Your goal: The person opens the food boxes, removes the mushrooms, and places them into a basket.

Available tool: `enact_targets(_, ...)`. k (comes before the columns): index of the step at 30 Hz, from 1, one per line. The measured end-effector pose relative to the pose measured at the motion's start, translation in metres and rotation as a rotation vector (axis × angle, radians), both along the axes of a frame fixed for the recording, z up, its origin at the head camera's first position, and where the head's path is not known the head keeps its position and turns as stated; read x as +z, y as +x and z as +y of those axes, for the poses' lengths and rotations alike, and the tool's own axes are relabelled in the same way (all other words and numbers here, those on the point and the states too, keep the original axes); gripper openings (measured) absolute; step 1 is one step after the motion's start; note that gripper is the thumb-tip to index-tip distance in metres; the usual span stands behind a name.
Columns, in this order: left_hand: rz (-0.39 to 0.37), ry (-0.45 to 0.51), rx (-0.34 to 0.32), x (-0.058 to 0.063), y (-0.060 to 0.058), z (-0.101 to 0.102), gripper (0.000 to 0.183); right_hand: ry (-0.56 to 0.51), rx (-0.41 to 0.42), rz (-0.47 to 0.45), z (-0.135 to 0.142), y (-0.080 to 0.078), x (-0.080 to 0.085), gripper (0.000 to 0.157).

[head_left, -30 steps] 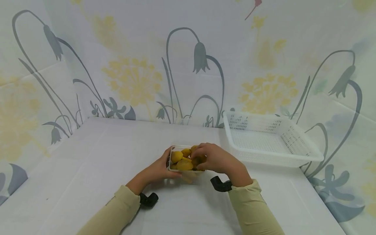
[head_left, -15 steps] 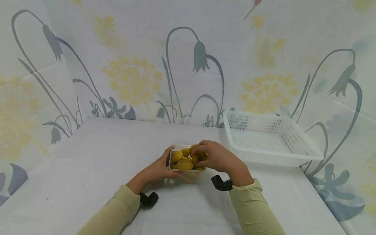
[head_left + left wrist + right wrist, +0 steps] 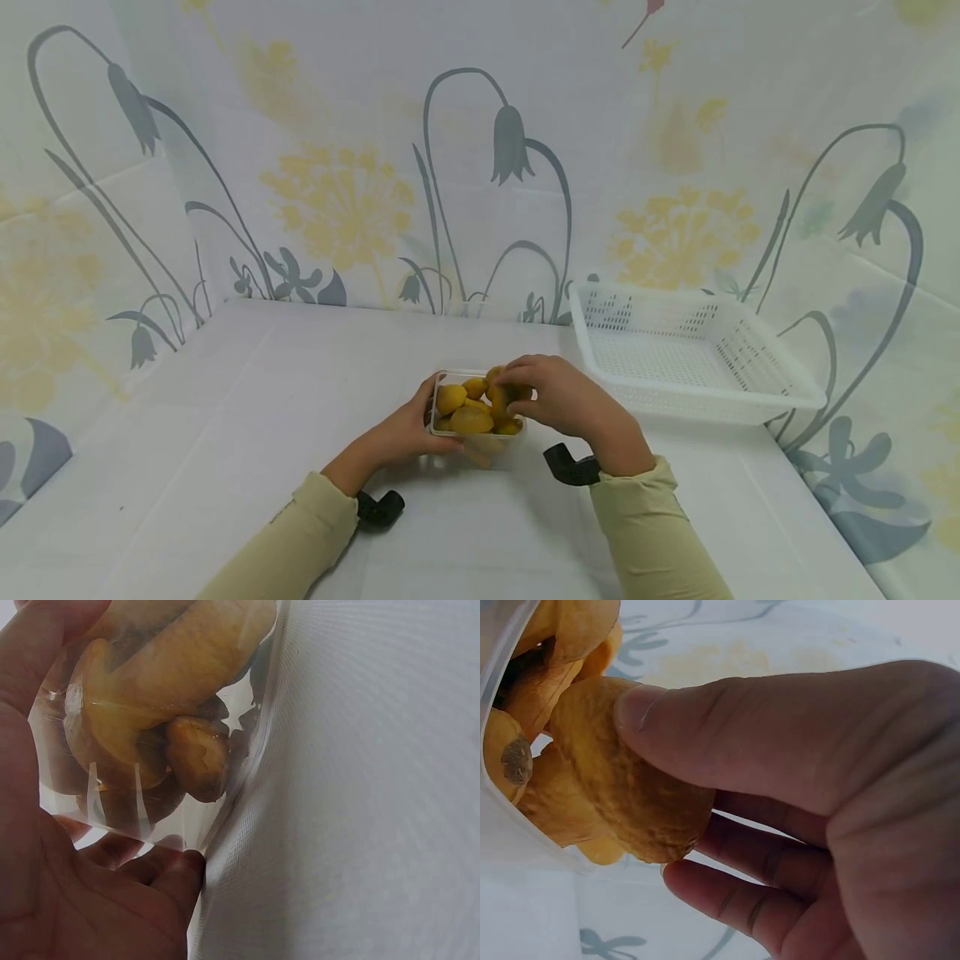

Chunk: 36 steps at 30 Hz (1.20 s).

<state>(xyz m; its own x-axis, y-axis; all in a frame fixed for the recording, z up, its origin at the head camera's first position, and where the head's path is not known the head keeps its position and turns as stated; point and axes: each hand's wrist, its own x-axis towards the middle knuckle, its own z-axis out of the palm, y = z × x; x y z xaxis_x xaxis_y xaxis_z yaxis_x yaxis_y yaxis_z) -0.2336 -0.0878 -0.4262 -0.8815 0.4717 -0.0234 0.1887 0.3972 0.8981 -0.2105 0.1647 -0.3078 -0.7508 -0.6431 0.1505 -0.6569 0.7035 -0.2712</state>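
Note:
A clear plastic box (image 3: 480, 437) filled with yellow-brown mushrooms (image 3: 471, 419) stands tilted toward me, near the middle of the table. My left hand (image 3: 408, 429) holds it by its left side, and in the left wrist view the fingers (image 3: 176, 881) reach under the clear wall. Over the box's right edge, my right hand (image 3: 562, 396) pinches a wrinkled mushroom (image 3: 634, 780) between thumb and fingers. That mushroom overlaps others at the box's opening in the right wrist view, where a cut stem end (image 3: 515, 761) shows beside it.
A white perforated basket (image 3: 690, 400) stands at the back right of the white-covered table (image 3: 225, 400). Faintly visible at the back middle is another clear container (image 3: 483, 311). A cloth printed with flowers (image 3: 510, 150) hangs behind the table.
My right hand has drawn slightly up and to the right with the pinched mushroom, uncovering more of the others. The left hand and the box have stayed in place.

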Motion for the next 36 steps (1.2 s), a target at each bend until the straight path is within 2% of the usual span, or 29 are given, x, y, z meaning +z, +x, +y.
enact_targets(16,0.0,0.0,-0.005,0.0,0.0,0.0,0.115,-0.135,-0.009,0.079,0.012,0.007,0.013,0.035)
enact_targets(24,-0.018,-0.009,0.007,0.0,-0.001,0.0,0.116,-0.242,0.019,0.187,0.025,0.005,0.018,0.034)
enact_targets(36,-0.018,-0.016,0.016,0.0,0.0,0.001,0.116,-0.333,-0.053,0.34,0.048,-0.006,0.018,0.034)
